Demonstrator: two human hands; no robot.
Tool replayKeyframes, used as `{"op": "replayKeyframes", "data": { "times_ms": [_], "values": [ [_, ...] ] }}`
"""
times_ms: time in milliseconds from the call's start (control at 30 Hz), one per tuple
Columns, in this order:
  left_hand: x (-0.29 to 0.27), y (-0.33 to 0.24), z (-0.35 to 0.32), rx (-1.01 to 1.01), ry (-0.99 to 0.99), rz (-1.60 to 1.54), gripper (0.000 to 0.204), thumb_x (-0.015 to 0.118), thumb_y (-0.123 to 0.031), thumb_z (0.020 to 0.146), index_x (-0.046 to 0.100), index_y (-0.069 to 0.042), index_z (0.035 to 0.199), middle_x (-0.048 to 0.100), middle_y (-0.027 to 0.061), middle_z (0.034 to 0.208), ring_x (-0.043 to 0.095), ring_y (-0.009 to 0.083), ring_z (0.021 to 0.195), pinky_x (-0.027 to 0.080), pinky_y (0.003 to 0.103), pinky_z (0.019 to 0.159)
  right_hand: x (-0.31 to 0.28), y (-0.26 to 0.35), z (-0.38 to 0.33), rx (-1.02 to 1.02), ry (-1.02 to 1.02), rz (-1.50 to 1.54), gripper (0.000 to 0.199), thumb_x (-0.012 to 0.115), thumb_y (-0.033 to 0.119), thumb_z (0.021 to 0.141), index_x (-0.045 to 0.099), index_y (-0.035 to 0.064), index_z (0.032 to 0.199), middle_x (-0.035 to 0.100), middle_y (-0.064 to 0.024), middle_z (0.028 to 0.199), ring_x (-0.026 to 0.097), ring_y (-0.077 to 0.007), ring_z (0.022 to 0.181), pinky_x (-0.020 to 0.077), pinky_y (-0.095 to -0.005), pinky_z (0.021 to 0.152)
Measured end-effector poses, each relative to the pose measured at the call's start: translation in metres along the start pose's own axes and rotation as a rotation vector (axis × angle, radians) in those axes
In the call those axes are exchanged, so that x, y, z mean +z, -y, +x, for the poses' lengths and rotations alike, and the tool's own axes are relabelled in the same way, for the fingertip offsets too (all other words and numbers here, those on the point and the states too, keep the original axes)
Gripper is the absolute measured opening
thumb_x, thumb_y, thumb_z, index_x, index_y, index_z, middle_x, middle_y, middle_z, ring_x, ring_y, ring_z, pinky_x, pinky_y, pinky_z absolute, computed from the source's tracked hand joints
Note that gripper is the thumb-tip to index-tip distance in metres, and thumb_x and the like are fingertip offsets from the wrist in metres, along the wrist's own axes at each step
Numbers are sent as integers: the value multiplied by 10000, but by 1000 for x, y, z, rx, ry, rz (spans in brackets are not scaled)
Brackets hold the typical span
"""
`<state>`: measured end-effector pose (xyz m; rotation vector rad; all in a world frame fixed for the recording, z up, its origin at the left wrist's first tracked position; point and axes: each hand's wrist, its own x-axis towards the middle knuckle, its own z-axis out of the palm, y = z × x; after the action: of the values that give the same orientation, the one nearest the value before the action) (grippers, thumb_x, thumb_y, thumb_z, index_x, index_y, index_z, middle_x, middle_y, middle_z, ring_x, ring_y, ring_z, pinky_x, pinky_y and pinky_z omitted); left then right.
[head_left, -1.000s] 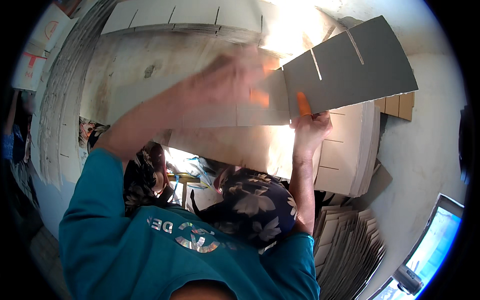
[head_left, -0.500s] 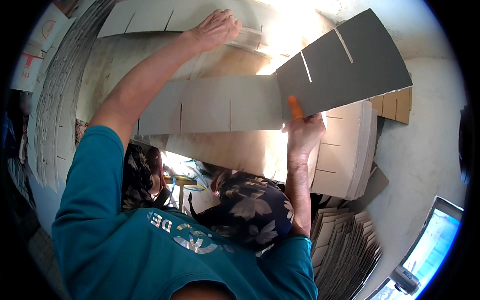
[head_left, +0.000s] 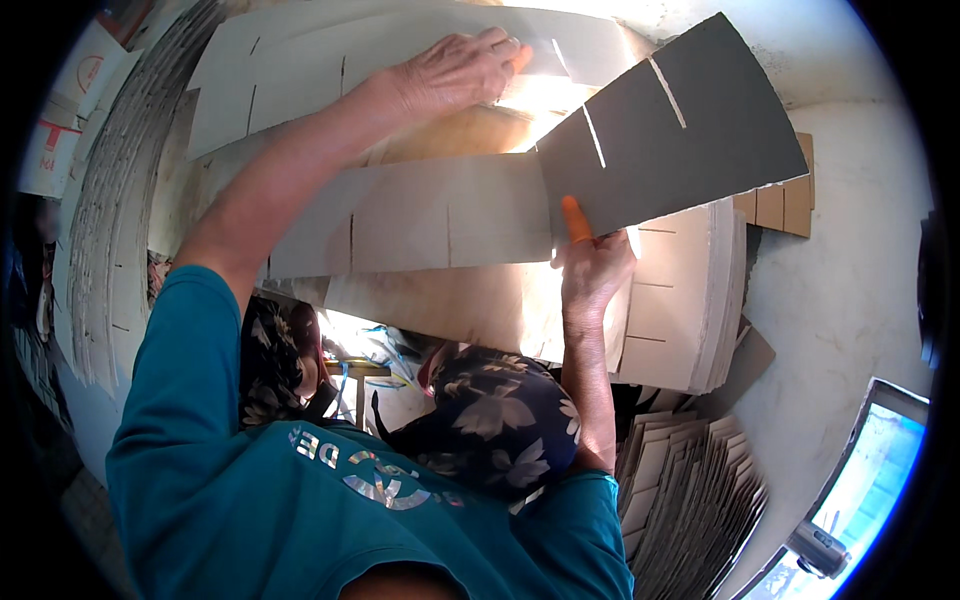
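Note:
My right hand (head_left: 594, 274) grips a long slotted cardboard strip, its thumb in an orange finger cover pressed on the surface. The strip's dark grey part (head_left: 675, 125) angles up to the far right; its paler part (head_left: 405, 215) stretches left across the board. At the far side my left hand (head_left: 462, 72), fingers closed, is at the near edge of another pale slotted cardboard sheet (head_left: 300, 75). Orange shows at its fingertips too. This second sheet sits tilted, and bright glare washes out part of it beside the hand.
A wooden work board (head_left: 430, 300) lies over my lap. On the right are a stack of slotted cardboard (head_left: 665, 310), brown cardboard (head_left: 785, 200) and a lower bundle of cardboard (head_left: 690, 490). A tall cardboard stack (head_left: 110, 220) stands left. A wall (head_left: 830, 270) bounds the right side.
My left hand has moved right and slightly nearer. The far pale sheet has shifted nearer with it, showing more of its face. The right hand still holds its strip, nearly unmoved.

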<state>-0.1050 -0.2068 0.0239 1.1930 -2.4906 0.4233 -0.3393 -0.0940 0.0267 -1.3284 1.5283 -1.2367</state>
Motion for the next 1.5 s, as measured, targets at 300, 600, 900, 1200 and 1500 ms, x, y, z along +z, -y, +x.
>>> {"op": "replayKeyframes", "data": {
  "times_ms": [300, 600, 900, 1200, 1500],
  "values": [
    [-13, -56, 2, 262, -82, -141, 436, 626, -28, 645, 582, 96, 1060, 505, 82, 921, 529, 165, 818, 521, 257, 558, -11, 9, 3, 66, 120, -169, 226, 509, -142, 793, 592, -70, 990, 612, -65, 735, 521, -63, 536, 393, -204, 422],
    [-57, -114, -12, 453, -120, 122, 368, 698, -89, 577, 653, 98, 890, 555, 100, 847, 528, 148, 791, 500, 235, 526, -33, 45, 6, -235, -197, -262, 81, 657, 6, 845, 576, 12, 849, 593, -1, 678, 471, -20, 513, 371, -167, 455],
    [-32, -48, -24, -224, -202, -464, 609, 782, -337, 689, 549, -30, 1160, 620, 107, 981, 587, 265, 889, 516, 374, 740, -30, 39, 1, -279, -293, -210, 94, 676, 31, 853, 587, 27, 823, 606, 5, 682, 453, -18, 531, 324, -168, 437],
    [74, 81, -40, -336, 7, -280, 202, 637, -92, 773, 563, 23, 922, 594, 152, 912, 547, 322, 915, 466, 410, 789, -25, 44, -1, -246, -259, -205, 100, 686, 63, 855, 596, 24, 836, 616, -4, 708, 495, -34, 572, 352, -172, 481],
    [34, 47, -25, -500, 45, -375, 186, 648, -54, 783, 479, 18, 756, 537, 155, 756, 504, 322, 720, 413, 425, 645, -30, 36, -2, -210, -228, -118, 127, 611, -96, 806, 601, -6, 895, 632, -24, 850, 544, -54, 721, 389, -165, 568]
  ]
}}
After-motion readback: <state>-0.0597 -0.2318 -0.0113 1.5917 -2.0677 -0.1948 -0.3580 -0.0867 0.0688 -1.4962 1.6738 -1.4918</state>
